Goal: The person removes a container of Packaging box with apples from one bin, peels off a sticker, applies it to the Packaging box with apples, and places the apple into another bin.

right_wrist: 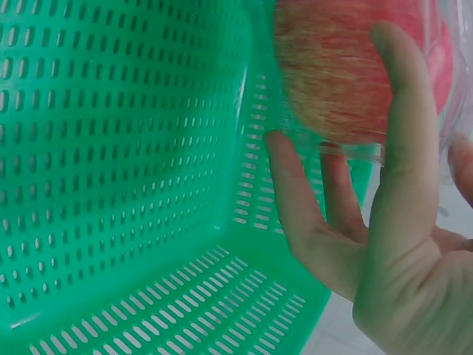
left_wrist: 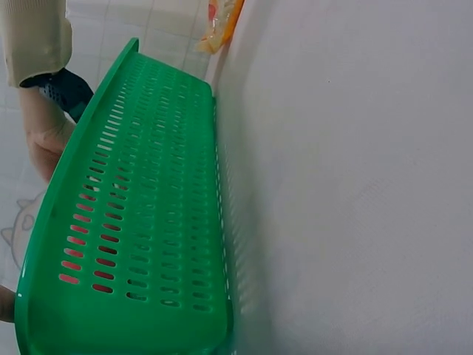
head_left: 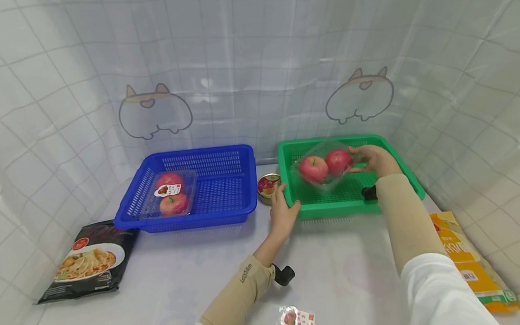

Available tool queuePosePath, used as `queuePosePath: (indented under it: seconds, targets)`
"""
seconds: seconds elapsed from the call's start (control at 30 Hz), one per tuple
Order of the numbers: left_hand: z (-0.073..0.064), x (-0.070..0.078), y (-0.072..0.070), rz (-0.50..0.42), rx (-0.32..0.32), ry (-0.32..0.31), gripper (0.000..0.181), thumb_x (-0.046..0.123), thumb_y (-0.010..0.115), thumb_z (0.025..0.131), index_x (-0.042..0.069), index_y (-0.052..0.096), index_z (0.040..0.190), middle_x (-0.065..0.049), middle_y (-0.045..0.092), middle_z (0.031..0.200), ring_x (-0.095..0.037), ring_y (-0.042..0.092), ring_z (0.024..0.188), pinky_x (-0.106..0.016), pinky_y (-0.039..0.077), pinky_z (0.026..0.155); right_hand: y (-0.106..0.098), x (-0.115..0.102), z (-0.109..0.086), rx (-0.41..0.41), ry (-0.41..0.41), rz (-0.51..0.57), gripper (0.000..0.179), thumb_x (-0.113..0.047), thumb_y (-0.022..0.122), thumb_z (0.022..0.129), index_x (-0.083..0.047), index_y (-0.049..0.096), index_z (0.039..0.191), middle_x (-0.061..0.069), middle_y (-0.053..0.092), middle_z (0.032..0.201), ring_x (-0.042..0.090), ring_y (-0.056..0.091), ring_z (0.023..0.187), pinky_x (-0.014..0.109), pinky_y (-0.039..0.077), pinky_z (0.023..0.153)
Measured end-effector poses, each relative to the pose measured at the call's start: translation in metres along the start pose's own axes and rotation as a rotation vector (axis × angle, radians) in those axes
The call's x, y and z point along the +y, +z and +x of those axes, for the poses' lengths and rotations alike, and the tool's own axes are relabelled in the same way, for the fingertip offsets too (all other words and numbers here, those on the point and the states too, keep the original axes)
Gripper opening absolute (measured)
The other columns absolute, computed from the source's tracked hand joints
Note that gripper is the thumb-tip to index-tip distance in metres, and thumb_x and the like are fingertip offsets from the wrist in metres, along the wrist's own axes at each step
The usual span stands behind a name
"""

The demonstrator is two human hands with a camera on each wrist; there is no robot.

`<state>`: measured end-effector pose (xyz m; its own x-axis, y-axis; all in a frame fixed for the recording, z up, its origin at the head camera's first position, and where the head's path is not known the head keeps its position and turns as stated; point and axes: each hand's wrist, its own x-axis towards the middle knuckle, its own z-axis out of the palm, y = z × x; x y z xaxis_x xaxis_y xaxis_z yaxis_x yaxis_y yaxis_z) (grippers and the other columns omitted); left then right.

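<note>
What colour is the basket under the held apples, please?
The basket is green, clearest in the head view.

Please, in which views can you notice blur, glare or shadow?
Right wrist view: the near apple looks streaked, as if by motion blur; head view: pale glare on the curtain; left wrist view: a soft shadow on the table along the green basket.

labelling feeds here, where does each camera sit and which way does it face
Head: on the head, facing forward and down over the blue basket and green basket; left hand and right hand show.
Left wrist: worn there, faces the green basket's outside; right forearm and a bit of left hand show.
Right wrist: worn there, faces into the green basket; right hand shows, holding the apple pack.
Head and right wrist share the apple pack.
</note>
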<state>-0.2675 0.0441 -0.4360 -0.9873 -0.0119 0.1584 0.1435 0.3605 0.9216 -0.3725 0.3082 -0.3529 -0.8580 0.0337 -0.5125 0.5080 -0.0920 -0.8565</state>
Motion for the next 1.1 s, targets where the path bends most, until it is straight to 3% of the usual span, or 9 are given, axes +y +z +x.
queuePosePath:
  seconds: [0.3, 0.43, 0.6, 0.83, 1.1]
  targets:
    - [0.005, 0.003, -0.001, 0.014, -0.019, -0.008, 0.059, 0.017, 0.060, 0.087, 0.009, 0.033, 0.138, -0.016, 0.035, 0.138, -0.030, 0.037, 0.126, -0.057, 0.025, 0.099, 0.003, -0.002, -0.017, -0.017, 0.015, 0.099, 0.026, -0.023, 0.049, 0.095, -0.017, 0.046, 0.121, 0.012, 0.001, 0.154, 0.029, 0.014, 0.140, 0.035, 0.052, 0.081]
    - [0.010, 0.002, -0.003, 0.020, -0.002, -0.008, 0.057, 0.022, 0.058, 0.088, 0.009, 0.033, 0.138, -0.016, 0.038, 0.134, -0.030, 0.042, 0.121, -0.057, 0.026, 0.096, 0.007, -0.001, -0.026, -0.034, 0.020, 0.161, 0.019, -0.022, 0.049, 0.095, -0.019, 0.051, 0.113, 0.009, -0.001, 0.154, 0.027, 0.011, 0.140, 0.035, 0.052, 0.080]
    - [0.011, 0.005, -0.004, 0.021, 0.002, -0.006, 0.059, 0.027, 0.056, 0.090, 0.008, 0.031, 0.140, -0.017, 0.032, 0.138, -0.031, 0.037, 0.126, -0.057, 0.024, 0.098, 0.015, 0.001, -0.034, -0.058, 0.027, 0.204, 0.013, -0.022, 0.048, 0.095, -0.018, 0.052, 0.106, 0.008, -0.001, 0.154, 0.026, 0.012, 0.140, 0.034, 0.053, 0.079]
    - [0.008, 0.011, -0.009, 0.003, 0.024, 0.021, 0.064, 0.036, 0.051, 0.093, 0.005, 0.028, 0.143, -0.019, 0.031, 0.143, -0.036, 0.030, 0.131, -0.055, 0.022, 0.105, 0.025, 0.009, -0.043, -0.083, 0.017, 0.181, 0.014, -0.026, 0.046, 0.096, -0.018, 0.049, 0.106, 0.009, 0.001, 0.154, 0.029, 0.014, 0.139, 0.033, 0.053, 0.077]
    - [0.003, 0.019, -0.012, -0.052, 0.007, 0.028, 0.068, 0.045, 0.046, 0.094, 0.006, 0.024, 0.146, -0.018, 0.031, 0.145, -0.035, 0.031, 0.131, -0.053, 0.026, 0.105, 0.030, 0.020, -0.061, -0.093, 0.041, 0.277, 0.014, -0.027, 0.048, 0.095, -0.019, 0.049, 0.106, 0.006, 0.002, 0.154, 0.030, 0.014, 0.139, 0.035, 0.053, 0.077]
